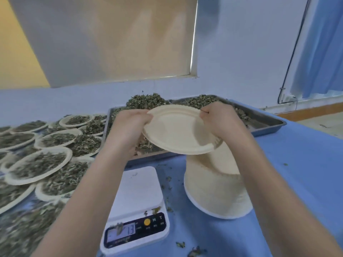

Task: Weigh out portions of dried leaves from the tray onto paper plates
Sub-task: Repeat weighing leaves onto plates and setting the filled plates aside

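Note:
An empty cream paper plate (178,128) is held tilted above the table. My left hand (130,125) grips its left rim and my right hand (220,119) pinches its far right rim. Directly beneath it stands a tall stack of paper plates (215,190), leaning a little. A white digital scale (138,201) sits in front of me with a bare platform and a few leaf bits on its display. Behind the plate, a metal tray (267,123) holds heaped dried leaves (146,101).
Several paper plates filled with dried leaves (39,164) cover the table's left side, overlapping one another. Loose leaf crumbs (181,243) lie on the blue tablecloth near the scale. A wall and window sill stand close behind the trays.

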Tool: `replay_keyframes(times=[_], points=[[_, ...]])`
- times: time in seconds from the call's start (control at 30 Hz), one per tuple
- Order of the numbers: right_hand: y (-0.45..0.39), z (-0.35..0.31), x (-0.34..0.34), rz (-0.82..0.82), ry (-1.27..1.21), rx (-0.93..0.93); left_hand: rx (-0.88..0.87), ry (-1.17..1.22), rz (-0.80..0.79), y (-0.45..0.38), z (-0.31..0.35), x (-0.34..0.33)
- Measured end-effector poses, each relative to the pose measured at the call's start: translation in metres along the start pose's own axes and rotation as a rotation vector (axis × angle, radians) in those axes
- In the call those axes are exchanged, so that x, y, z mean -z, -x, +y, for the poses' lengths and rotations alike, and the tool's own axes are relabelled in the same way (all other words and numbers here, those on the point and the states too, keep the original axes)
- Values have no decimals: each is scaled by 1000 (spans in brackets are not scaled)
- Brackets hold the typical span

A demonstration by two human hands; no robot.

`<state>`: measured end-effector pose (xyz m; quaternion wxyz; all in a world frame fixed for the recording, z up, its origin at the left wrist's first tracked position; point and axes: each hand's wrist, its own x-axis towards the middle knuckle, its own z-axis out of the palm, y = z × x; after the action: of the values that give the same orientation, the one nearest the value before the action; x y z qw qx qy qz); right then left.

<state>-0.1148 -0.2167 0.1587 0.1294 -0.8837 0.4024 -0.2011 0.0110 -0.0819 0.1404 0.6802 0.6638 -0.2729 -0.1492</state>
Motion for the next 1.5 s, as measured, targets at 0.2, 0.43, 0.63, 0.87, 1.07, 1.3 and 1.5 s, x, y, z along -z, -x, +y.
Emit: replay_keyframes(times=[0.2,0.43,0.63,0.87,1.07,1.3,1.5], points=[[29,-50,-65,-11,-837,32,114,184,266,18,-35,68],[75,-41,-160,-111,-1274,-100,253,95,364,45,-96,90],[61,-38,-180,-195,-1152,-71,231,-11,367,28,-122,82],[46,-36,-191,-200,-1115,-86,296,-84,306,20,-139,83],[48,-29,-190,-70,-1190,-68,180,-51,319,35,-138,89],[54,-25,-185,-58,-1215,14,56,-105,287,42,-137,89],[54,-24,-184,-62,-1192,16,-76,-266,291,41,-138,92]])
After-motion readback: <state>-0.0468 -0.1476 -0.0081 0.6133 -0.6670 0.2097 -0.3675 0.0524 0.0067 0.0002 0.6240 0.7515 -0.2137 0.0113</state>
